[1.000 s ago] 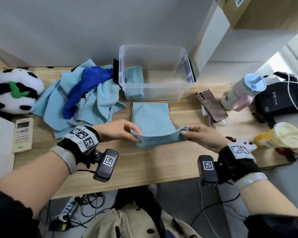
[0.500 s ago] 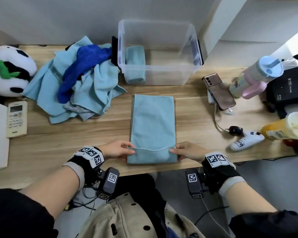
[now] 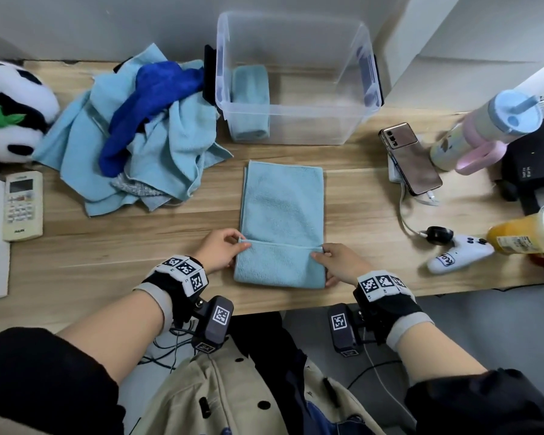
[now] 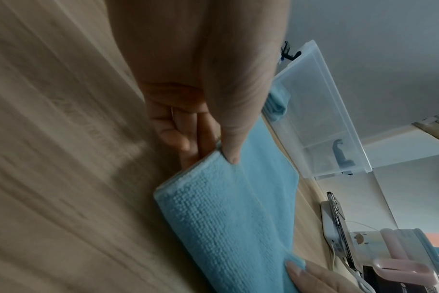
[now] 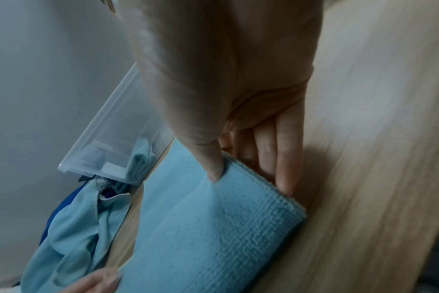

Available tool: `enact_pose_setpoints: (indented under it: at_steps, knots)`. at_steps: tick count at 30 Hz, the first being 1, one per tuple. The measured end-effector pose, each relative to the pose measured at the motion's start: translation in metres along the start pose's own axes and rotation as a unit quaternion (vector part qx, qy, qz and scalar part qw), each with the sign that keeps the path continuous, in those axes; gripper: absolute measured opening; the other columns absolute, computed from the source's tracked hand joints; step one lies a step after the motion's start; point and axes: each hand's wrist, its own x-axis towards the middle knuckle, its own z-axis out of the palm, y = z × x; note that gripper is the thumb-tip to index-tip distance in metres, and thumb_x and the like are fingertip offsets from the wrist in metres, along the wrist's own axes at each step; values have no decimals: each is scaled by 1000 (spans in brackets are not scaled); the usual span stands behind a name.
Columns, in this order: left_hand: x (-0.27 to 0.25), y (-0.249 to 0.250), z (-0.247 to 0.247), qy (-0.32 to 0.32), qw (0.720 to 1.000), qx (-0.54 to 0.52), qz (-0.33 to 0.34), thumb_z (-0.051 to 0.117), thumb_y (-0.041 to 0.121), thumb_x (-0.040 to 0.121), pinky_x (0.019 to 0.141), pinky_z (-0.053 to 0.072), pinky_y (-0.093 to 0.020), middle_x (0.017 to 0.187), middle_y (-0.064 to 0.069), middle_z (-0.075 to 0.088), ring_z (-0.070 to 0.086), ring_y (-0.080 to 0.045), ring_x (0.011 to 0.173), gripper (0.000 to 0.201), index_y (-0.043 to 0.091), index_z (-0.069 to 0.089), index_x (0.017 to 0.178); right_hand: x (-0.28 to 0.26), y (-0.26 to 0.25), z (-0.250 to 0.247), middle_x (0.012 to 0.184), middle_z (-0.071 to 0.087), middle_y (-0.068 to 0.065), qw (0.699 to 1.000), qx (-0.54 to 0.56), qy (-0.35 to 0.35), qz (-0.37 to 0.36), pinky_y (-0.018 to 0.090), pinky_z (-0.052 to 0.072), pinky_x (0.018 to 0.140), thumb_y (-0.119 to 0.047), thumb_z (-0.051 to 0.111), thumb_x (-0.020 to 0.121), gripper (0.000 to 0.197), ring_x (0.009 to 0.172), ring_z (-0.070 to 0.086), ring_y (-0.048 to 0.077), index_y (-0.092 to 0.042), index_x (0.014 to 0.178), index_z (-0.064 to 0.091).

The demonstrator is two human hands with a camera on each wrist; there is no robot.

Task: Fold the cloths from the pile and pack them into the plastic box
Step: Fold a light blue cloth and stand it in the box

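Observation:
A light blue cloth (image 3: 282, 208) lies as a long strip on the wooden table (image 3: 113, 246), its near end turned up over itself. My left hand (image 3: 233, 246) pinches the left corner of that flap, thumb on top in the left wrist view (image 4: 229, 156). My right hand (image 3: 324, 255) pinches the right corner (image 5: 221, 168). The clear plastic box (image 3: 296, 130) stands beyond the cloth with one folded light blue cloth (image 3: 250, 102) at its left side. The pile of light blue and dark blue cloths (image 3: 145, 127) sits left of the box.
A panda plush (image 3: 10, 111) and a remote control (image 3: 22, 205) lie at the left. A phone (image 3: 410, 158), a pastel bottle (image 3: 484, 130), a black device (image 3: 534, 161), a white controller (image 3: 459, 255) and a yellow drink (image 3: 528, 230) crowd the right side.
The cloth's near end was lifted off the table a second ago; both hands have drawn it toward me and laid it down as a short flap near the table's front edge.

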Motion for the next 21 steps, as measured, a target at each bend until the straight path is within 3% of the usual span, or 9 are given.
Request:
enact_pose_setpoints:
  at_steps: [4,7,9,13,15,17,21]
  knots:
    - [6,-2,2,33,999,3,1,65,10,85,39,40,-17,71,-2,57,48,-14,53,18,17,57,71,5,-1,1,74,56,4,998,-51,33,6,47,58,65,-31,54,92,23,64,67,29,-14,78,50]
    - [12,-5,4,47,999,15,-12,68,12,82,61,46,-30,75,-5,62,54,-21,63,20,21,58,68,6,-2,-1,72,52,0,989,-115,94,3,38,47,62,-31,67,82,31,69,60,26,-17,74,40]
    - [14,-5,5,51,998,15,-18,68,11,81,65,46,-33,72,-3,61,54,-21,65,21,22,57,67,4,-5,-5,71,49,-4,981,-156,111,-37,29,36,56,-30,73,74,36,66,49,17,-18,77,39]
    - [16,-4,7,64,997,26,-24,67,10,82,49,39,-24,69,1,56,47,-15,52,23,21,53,68,-2,-19,2,66,51,-10,968,-188,1,-166,31,43,64,-30,80,65,34,65,49,12,-27,66,46]
    - [17,-2,7,65,997,20,-36,66,9,83,36,37,-18,68,-1,55,44,-14,49,23,20,51,69,-3,-22,13,74,52,-10,946,-249,-21,-209,32,46,70,-38,80,63,32,74,51,12,-27,73,50]
    - [16,1,6,66,996,14,-54,65,8,84,28,33,-14,67,-3,53,43,-15,48,23,18,50,70,-2,-20,25,87,51,-7,917,-319,-1,-240,34,43,77,-42,77,63,38,87,47,14,-25,84,51]
    - [16,7,4,54,996,0,-72,64,6,85,28,34,-14,68,-3,52,47,-14,43,24,17,48,70,0,-13,40,104,51,1,878,-399,65,-258,33,34,81,-28,67,68,35,102,47,23,-18,97,52]
